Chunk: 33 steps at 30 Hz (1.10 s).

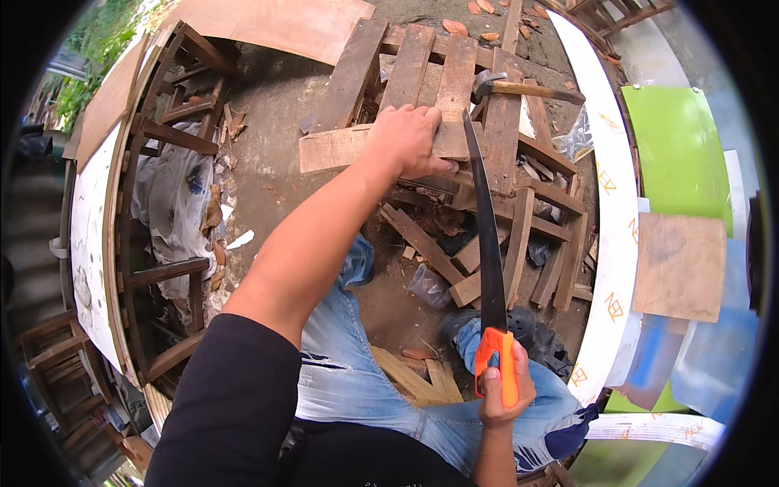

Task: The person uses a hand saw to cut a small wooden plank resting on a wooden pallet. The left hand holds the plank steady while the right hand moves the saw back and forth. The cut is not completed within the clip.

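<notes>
Orange-handled saw (489, 252) gripped in right hand (503, 406), left hand (408, 141) stretched forward, clasping wooden board (334, 149)

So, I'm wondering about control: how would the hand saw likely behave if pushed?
The hand saw may bend sideways under a crooked push, its blade looking long and slender. That blade's taper suggests more weight toward the orange handle, where the right hand grips it.

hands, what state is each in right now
Left hand: on the board; gripping or just pressing, can't tell.
Right hand: closed, holding the saw.
</notes>
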### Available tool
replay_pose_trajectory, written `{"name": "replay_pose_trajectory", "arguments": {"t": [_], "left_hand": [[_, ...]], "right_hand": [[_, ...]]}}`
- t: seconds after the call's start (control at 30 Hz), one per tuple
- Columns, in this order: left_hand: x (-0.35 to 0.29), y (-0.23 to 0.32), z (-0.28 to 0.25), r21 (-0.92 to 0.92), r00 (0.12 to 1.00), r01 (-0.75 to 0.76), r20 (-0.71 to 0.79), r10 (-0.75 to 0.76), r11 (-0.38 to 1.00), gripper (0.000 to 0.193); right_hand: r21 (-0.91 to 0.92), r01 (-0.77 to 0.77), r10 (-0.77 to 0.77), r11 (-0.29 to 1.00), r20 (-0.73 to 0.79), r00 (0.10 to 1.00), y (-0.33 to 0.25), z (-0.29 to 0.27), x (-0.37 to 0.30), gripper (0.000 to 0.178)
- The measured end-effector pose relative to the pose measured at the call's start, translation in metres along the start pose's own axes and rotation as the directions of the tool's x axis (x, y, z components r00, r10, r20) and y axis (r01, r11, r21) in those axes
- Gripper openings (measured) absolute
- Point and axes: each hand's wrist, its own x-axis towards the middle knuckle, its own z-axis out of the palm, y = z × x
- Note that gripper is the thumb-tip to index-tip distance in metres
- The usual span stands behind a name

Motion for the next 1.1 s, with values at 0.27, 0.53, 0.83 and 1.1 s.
{"name": "replay_pose_trajectory", "arguments": {"t": [0.27, 0.53, 0.83, 1.1], "left_hand": [[0.002, 0.001, -0.01, 0.0, 0.999, 0.024, -0.03, -0.024, 1.0, 0.077], [0.006, -0.001, -0.005, 0.029, 1.0, 0.023, -0.001, -0.023, 0.999, 0.08], [0.007, -0.004, -0.008, 0.031, 1.0, 0.004, -0.005, -0.004, 1.0, 0.079], [0.006, 0.0, -0.005, 0.049, 0.999, 0.035, 0.037, -0.037, 0.998, 0.079]], "right_hand": [[0.116, 0.125, -0.127, 0.985, 0.01, 0.992, 0.013, 0.072, 0.155, 0.044], [0.014, 0.042, -0.041, 0.999, -0.027, 0.999, 0.01, -0.004, -0.004, 0.048], [0.111, 0.141, -0.145, 0.984, 0.028, 0.989, 0.006, 0.063, 0.15, 0.045], [0.031, 0.095, -0.094, 0.995, -0.029, 0.995, 0.014, 0.003, 0.003, 0.05]]}}
